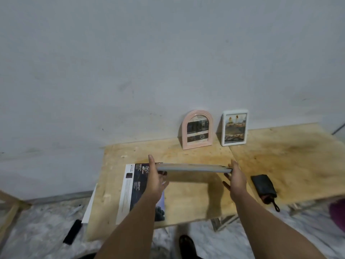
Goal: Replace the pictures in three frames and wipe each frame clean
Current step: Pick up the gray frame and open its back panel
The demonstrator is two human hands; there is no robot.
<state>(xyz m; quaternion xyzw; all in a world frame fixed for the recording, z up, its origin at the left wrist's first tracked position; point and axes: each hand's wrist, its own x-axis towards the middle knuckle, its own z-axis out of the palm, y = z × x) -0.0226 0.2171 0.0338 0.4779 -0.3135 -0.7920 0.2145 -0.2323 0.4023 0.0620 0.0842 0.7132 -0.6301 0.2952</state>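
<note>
A flat grey frame (192,168) hangs edge-on above the plywood table (280,156), held level between both hands. My left hand (155,177) grips its left end, thumb on top and fingers curled underneath. My right hand (236,179) grips its right end the same way. A pink arched frame (197,130) and a white rectangular frame (234,127) stand against the wall at the back, each with a picture in it. A large printed sheet (130,191) lies flat on the table under my left forearm.
A dark folded cloth pouch with a loop (264,187) lies on the table to the right of my right hand. On the floor at the left lie a black bar (72,231) and a white sheet (89,206). A foot (186,245) shows below the table edge.
</note>
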